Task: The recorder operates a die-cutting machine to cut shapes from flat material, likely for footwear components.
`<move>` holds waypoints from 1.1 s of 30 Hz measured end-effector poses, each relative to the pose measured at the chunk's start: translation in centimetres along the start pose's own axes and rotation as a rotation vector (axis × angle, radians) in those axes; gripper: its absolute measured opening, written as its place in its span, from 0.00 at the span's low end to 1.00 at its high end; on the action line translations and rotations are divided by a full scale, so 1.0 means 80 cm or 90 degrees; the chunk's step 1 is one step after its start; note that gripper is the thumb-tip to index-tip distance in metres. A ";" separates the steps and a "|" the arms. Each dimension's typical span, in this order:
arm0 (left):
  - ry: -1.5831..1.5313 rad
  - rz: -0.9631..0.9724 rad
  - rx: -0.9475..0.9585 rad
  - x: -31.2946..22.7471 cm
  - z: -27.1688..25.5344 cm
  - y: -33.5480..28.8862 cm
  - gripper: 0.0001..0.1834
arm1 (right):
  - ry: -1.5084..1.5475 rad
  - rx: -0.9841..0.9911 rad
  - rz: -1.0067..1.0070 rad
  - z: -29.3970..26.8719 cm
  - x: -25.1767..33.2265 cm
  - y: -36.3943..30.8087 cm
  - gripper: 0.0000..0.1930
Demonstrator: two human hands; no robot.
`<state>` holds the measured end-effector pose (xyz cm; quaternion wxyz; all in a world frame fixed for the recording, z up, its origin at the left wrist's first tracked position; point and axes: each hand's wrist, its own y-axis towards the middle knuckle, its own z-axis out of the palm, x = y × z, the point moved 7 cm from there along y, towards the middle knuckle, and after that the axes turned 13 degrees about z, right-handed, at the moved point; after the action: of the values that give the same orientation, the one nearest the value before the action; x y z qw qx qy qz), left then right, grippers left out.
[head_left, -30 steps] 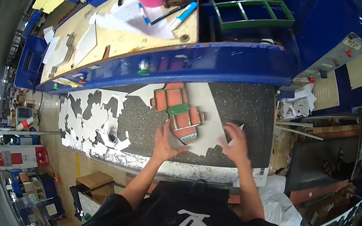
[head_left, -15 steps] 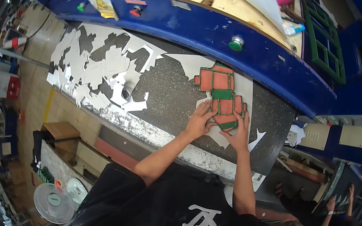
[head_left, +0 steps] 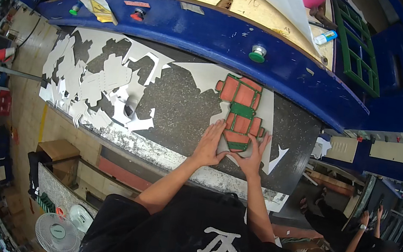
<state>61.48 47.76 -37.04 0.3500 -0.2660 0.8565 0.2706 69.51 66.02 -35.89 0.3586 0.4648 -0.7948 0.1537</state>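
A cutting die (head_left: 237, 122) with orange-red foam panels and green borders lies on a white card sheet (head_left: 268, 102) on the dark speckled bench surface. My left hand (head_left: 209, 145) is at the die's near left edge, fingers pointing away from me and thumb turned inward. Along the near right edge my right hand (head_left: 253, 157) has its fingers against the die's side. Both thumbs come close together at the near end, so the die is held between the two hands. The fingers' undersides are hidden.
Cut white card scraps (head_left: 98, 84) are heaped on the left of the bench. A blue machine beam (head_left: 196, 23) with push buttons crosses beyond the die. A green frame (head_left: 358, 50) leans at the far right. A fan (head_left: 57, 235) stands lower left; another person (head_left: 363, 244) works lower right.
The die has turned clockwise, its near end swinging left. Both hands have shifted left and nearer to me along with it. The view itself has moved slightly.
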 end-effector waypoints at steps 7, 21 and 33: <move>-0.007 -0.028 -0.025 -0.007 -0.004 0.032 0.73 | -0.024 0.113 -0.118 -0.015 -0.033 0.056 0.41; 0.051 0.018 -0.045 -0.006 -0.005 0.019 0.65 | -0.008 0.062 -0.044 0.000 -0.037 0.028 0.41; 0.072 0.014 -0.088 0.005 0.000 0.017 0.63 | -0.021 -0.005 -0.049 0.004 -0.049 0.024 0.50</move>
<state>60.31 48.61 -36.95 0.2790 -0.2948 0.8571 0.3171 68.92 69.31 -38.77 0.3527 0.4960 -0.7830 0.1289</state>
